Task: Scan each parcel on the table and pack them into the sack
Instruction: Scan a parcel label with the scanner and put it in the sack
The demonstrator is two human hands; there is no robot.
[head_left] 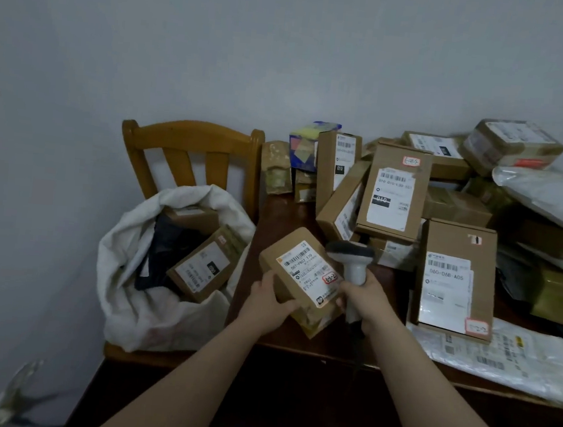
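My left hand (270,301) grips the near end of a small brown cardboard parcel (297,266), held tilted above the table's front left corner with its white label facing up. My right hand (366,299) holds the handle of a white barcode scanner (351,254), whose dark head sits just right of the parcel's label. A white sack (134,302) stands open on the wooden chair (191,139) left of the table. Inside it lie brown boxes (204,264) and a dark bag.
The dark wooden table (284,210) carries a heap of brown labelled boxes (394,189) along its back and right. A larger flat box (456,278) lies right of my right hand. White plastic mailers (500,355) lie at the front right. The grey wall is close behind.
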